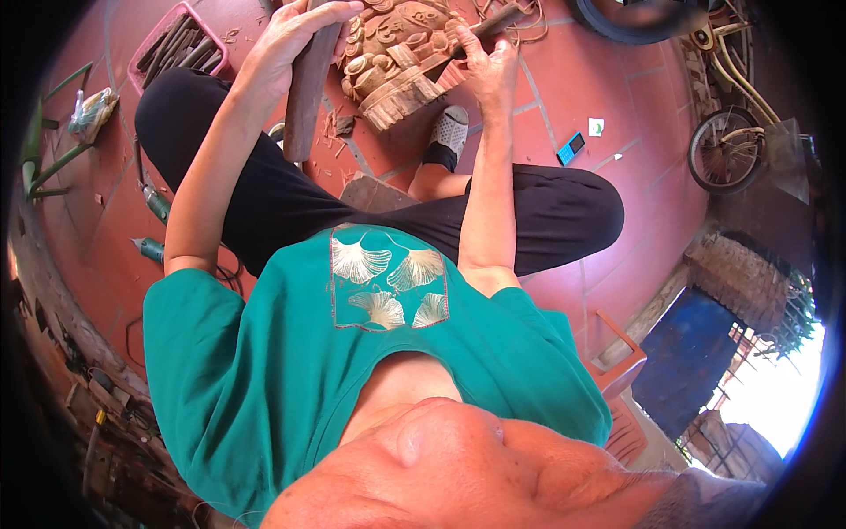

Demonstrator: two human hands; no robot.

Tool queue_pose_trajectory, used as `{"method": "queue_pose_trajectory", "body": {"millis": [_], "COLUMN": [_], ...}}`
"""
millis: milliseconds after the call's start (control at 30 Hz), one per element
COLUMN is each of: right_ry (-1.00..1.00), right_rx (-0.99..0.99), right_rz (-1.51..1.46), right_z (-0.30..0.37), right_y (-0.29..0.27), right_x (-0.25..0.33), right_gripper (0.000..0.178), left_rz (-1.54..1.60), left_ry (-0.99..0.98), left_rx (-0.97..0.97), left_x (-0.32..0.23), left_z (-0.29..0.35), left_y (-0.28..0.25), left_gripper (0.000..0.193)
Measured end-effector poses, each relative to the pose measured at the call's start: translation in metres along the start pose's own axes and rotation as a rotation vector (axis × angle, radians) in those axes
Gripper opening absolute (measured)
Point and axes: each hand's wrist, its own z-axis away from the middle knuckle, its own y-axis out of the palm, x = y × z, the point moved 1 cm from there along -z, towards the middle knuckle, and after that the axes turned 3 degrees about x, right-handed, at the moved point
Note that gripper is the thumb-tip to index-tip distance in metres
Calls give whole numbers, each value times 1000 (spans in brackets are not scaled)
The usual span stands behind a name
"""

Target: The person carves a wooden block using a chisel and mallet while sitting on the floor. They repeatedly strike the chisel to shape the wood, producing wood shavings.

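Note:
A reddish-brown wood carving (pixel 388 75) with deep rounded relief lies on the tiles at the top middle. My left hand (pixel 280 48) is closed round a long dark wooden bar (pixel 310 106), beside the carving's left side; its thumb stretches along the top. At the carving's right side my right hand (pixel 490 70) grips a chisel with a dark handle (pixel 504 19). The chisel points left toward the carved surface; whether its edge touches the wood I cannot tell.
A pink basket (pixel 220 63) of chisel-like tools stands upper left, near a green stool frame (pixel 55 167). Green power tools (pixel 152 249) lie by my left knee. Wood chips (pixel 335 128) litter the tiles. A blue phone (pixel 571 148) and a bicycle wheel (pixel 727 150) are at right.

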Motion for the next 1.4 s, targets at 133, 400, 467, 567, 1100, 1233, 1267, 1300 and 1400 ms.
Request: {"method": "queue_pose_trajectory", "body": {"millis": [133, 400, 467, 567, 1100, 1233, 1267, 1300, 1400], "right_ry": [-14, 90, 220, 261, 124, 69, 72, 75, 53], "right_rx": [6, -15, 13, -36, -83, -77, -80, -83, -88], "right_rz": [42, -140, -224, -311, -200, -2, -53, -103, -150], "right_z": [5, 25, 36, 51, 43, 41, 41, 41, 41], "right_y": [-4, -14, -16, -14, -1, -2, -1, 0, 0], "right_x": [-3, 9, 3, -12, -10, -16, -16, -14, -12], "right_gripper": [31, 35, 35, 31, 47, 49, 49, 49, 48], "left_rz": [20, 121, 117, 110, -14, -147, -152, -157, -179], "left_ry": [36, -97, -81, -66, -7, 34, 33, 31, 44], "left_rx": [41, 30, 26, 42, 96, 126, 133, 140, 149], "left_x": [2, -25, -28, -31, -27, -2, 2, 2, 2], "left_z": [-10, -12, -13, -15, -15, -26, -27, -28, -29], "left_y": [9, 33, 36, 38, 43, 38, 37, 39, 42], "left_gripper": [27, 22, 21, 21, 28, 29, 29, 29, 30]}}
